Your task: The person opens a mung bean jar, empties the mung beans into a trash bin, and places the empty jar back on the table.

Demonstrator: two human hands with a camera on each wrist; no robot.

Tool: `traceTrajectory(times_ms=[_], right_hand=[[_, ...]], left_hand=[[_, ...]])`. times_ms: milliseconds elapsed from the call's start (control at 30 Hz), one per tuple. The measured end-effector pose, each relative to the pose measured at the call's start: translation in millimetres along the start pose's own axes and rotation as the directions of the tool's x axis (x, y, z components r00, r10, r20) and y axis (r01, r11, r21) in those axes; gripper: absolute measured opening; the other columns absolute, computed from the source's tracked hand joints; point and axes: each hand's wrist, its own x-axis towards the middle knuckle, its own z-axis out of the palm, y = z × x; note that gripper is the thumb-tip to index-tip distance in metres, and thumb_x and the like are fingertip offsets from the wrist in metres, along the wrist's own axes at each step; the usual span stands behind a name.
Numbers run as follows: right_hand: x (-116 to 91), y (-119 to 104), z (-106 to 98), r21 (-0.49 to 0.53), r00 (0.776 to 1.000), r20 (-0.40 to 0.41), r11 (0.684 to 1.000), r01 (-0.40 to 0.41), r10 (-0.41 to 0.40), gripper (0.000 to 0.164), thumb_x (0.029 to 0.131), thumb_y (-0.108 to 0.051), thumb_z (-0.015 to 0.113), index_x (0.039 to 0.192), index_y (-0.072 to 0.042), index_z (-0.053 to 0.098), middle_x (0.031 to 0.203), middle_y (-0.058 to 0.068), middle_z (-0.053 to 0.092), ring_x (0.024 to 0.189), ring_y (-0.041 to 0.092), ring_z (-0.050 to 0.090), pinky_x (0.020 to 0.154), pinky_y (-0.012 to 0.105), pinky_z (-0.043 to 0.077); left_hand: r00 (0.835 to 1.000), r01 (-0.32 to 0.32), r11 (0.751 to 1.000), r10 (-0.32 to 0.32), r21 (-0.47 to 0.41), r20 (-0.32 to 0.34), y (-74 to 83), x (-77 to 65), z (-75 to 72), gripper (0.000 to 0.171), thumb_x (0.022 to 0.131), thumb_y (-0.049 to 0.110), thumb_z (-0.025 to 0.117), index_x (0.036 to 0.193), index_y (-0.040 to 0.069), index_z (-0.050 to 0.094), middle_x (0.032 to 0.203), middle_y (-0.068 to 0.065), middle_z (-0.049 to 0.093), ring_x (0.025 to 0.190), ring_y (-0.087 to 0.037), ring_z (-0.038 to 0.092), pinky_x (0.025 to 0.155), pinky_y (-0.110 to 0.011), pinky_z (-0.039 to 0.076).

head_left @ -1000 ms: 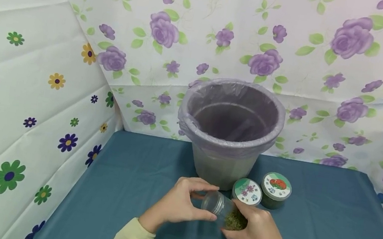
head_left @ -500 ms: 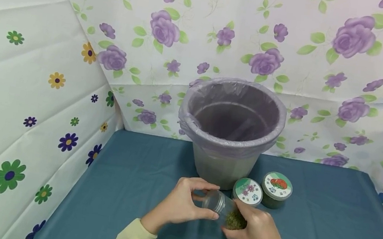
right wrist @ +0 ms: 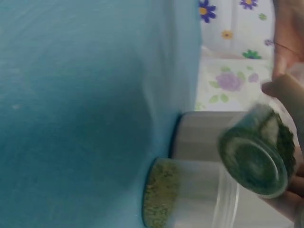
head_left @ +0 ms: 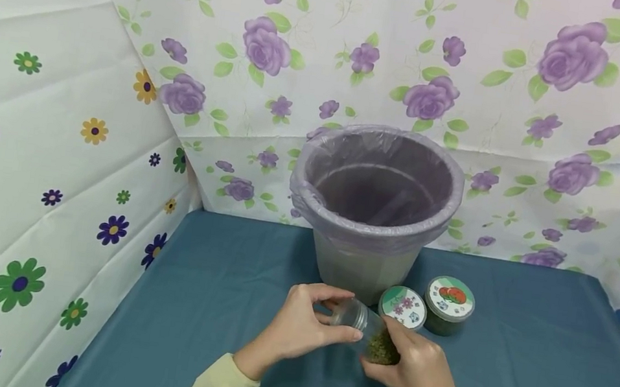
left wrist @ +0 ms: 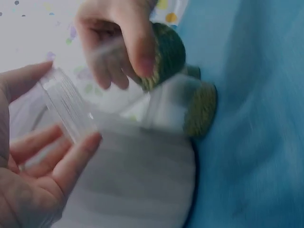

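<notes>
From the head view we see the left grip [head_left: 301, 324] pinching a clear screw lid [head_left: 349, 315], the right grip [head_left: 418, 366] curled round a tilted jar of green flakes [head_left: 382, 348] beside it. Beyond the right grip stand a flower-labelled jar [head_left: 403, 307] and a tomato-labelled jar [head_left: 449, 305]; beyond both grips, a bag-lined bucket [head_left: 363, 259]. The left wrist view is blurred; we cannot tell whether lid and jar touch. In the right wrist view the jar's base [right wrist: 253, 164] faces us.

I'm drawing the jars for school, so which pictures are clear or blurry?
Head view: sharpest, the red-fruit jar lid crisp. Left wrist view: dim and smeared, the right hand and standing jar blurry. Right wrist view: soft, with shadow darkening the blue tablecloth and a faint shine on the held jar.
</notes>
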Motion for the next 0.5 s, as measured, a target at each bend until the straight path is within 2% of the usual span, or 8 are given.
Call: traceTrajectory(times_ms=[133,267,333,500], right_hand=[[2,4,-4,0.059,0.998,0.06,0.998,-0.03,0.027,0.068,0.059,-0.047,0.084,0.114,-0.011,0.065,0.092,0.001,0.071,0.07,0.004,0.066,0.058,0.017,0.052],[3,7,-7,0.121,0.995,0.099,0.992,-0.035,0.023,0.067,0.063,-0.05,0.081,0.116,-0.012,0.065,0.095,-0.001,0.071,0.072,0.002,0.066,0.058,0.016,0.051],[4,7,-8,0.145,0.994,0.111,0.989,-0.029,0.013,0.067,0.064,-0.051,0.08,0.116,-0.012,0.065,0.096,-0.001,0.071,0.072,0.002,0.065,0.058,0.016,0.051],[5,5,-9,0.18,0.989,0.145,0.983,-0.036,0.01,0.062,0.064,-0.051,0.08,0.114,-0.017,0.065,0.096,-0.009,0.068,0.072,-0.002,0.062,0.058,0.013,0.049]], left_hand=[[0.994,-0.056,0.997,0.061,-0.049,0.093,-4.0,1.3,-5.0,0.056,0.072,0.04,0.079,0.123,0.032,0.058,0.119,0.007,0.062,0.102,-0.012,0.062,0.074,-0.026,0.056],[0.978,-0.119,0.992,0.123,-0.029,0.168,-8.3,2.6,-8.9,0.063,0.073,0.039,0.079,0.13,0.033,0.053,0.127,0.005,0.059,0.106,-0.01,0.06,0.076,-0.024,0.056],[0.973,-0.144,0.99,0.141,0.004,0.181,-10.3,2.8,-9.8,0.062,0.074,0.04,0.077,0.13,0.034,0.052,0.129,0.006,0.058,0.104,-0.008,0.06,0.075,-0.023,0.056],[0.968,-0.197,0.978,0.183,0.07,0.173,-12.9,1.2,-8.7,0.055,0.077,0.043,0.074,0.127,0.029,0.055,0.122,0.004,0.061,0.083,-0.004,0.065,0.072,-0.024,0.056]])
